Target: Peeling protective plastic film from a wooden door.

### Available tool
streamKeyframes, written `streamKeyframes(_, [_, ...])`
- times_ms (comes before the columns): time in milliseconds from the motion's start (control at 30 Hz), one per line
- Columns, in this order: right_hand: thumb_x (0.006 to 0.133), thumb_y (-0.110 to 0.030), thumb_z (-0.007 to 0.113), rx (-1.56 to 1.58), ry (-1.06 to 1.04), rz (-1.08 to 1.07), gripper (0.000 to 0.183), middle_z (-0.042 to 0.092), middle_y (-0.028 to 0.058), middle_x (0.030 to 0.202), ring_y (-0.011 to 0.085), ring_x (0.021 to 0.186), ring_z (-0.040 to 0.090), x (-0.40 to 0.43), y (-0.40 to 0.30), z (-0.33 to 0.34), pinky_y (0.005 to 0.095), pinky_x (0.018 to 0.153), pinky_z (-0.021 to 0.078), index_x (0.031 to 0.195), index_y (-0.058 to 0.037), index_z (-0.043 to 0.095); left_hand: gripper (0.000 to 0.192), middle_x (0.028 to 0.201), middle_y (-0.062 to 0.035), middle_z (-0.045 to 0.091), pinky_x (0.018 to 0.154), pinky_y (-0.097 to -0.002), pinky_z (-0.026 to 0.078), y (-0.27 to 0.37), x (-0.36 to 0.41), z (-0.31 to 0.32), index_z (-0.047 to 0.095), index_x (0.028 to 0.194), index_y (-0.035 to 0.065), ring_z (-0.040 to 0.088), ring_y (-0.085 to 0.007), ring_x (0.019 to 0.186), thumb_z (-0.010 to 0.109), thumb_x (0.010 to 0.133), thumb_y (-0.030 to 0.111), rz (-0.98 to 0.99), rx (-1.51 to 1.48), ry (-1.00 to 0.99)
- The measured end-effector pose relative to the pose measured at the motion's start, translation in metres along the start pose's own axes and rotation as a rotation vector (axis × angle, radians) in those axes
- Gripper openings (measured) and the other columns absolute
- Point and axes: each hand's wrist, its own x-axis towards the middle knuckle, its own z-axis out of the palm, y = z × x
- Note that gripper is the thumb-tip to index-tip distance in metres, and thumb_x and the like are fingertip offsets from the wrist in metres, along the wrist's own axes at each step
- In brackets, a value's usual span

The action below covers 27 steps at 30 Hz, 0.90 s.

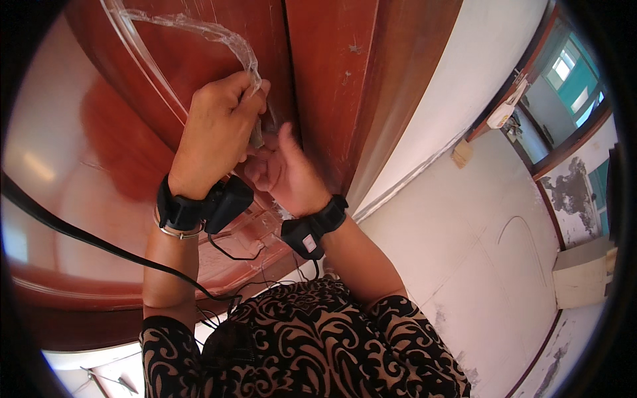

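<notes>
My left hand (216,127) pinches a twisted strip of clear plastic film (226,37) between thumb and fingers. The strip loops up and left to the face of a glossy red-brown wooden door (134,144). Below and to the right, my right hand (293,174) is close to the door, with its thumb raised and fingers curled. A small crumpled piece, perhaps film, shows between the two hands; whether the right fingers grip it is hidden. Both wrists wear black straps with black boxes.
A black cable (99,239) crosses on the left, in front of my left forearm. To the right are a brown wooden frame (403,79) and a pale floor (448,239). A broom (462,153) and a pale box (580,276) stand farther off, near an open doorway.
</notes>
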Motion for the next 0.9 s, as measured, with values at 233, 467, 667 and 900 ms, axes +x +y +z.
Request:
streamKeyframes(233, [0.092,-0.042,0.05,0.365,0.077,-0.014,0.035,0.048,-0.0035,0.073,0.0038,0.053,0.039,0.024,-0.007,0.015,0.0148,0.043,0.0272,0.105,-0.0091,0.054,0.027,0.05,-0.0047,0.048,0.033,-0.0248,0.033,0.016,-0.002,-0.006,0.052,0.071,-0.0013,0.046,-0.0108,0.036,0.051,0.091,0.017,-0.123,-0.025,-0.049])
streamKeyframes(467, [0.093,-0.028,0.053,0.434,0.108,-0.113,0.018,0.038,-0.0087,0.059,0.0,0.041,0.03,0.03,-0.01,0.027,0.0151,0.037,0.0202,0.091,-0.0097,0.053,0.025,0.051,-0.002,0.047,0.029,-0.0221,0.026,0.007,-0.004,-0.008,0.053,0.075,0.0016,0.037,-0.007,0.031,0.05,0.093,0.019,-0.063,-0.018,-0.071])
streamKeyframes(667, [0.093,-0.029,0.053,0.452,0.062,-0.14,0.02,0.037,-0.009,0.058,-0.0004,0.04,0.03,0.019,-0.01,0.024,0.015,0.036,0.0213,0.09,-0.0096,0.051,0.025,0.051,-0.0017,0.047,0.03,-0.0215,0.026,0.006,-0.006,-0.01,0.053,0.075,0.0015,0.036,-0.0064,0.032,0.049,0.093,0.019,-0.117,-0.122,-0.14])
streamKeyframes(900, [0.093,-0.038,0.05,0.47,0.063,-0.056,0.029,0.04,-0.0091,0.056,0.0004,0.038,0.031,0.02,-0.012,0.025,0.0137,0.034,0.0232,0.083,-0.0108,0.048,0.028,0.049,-0.0013,0.045,0.032,-0.0228,0.028,0.019,-0.004,-0.01,0.051,0.069,0.0011,0.039,-0.0071,0.034,0.051,0.091,0.018,-0.156,-0.121,-0.185])
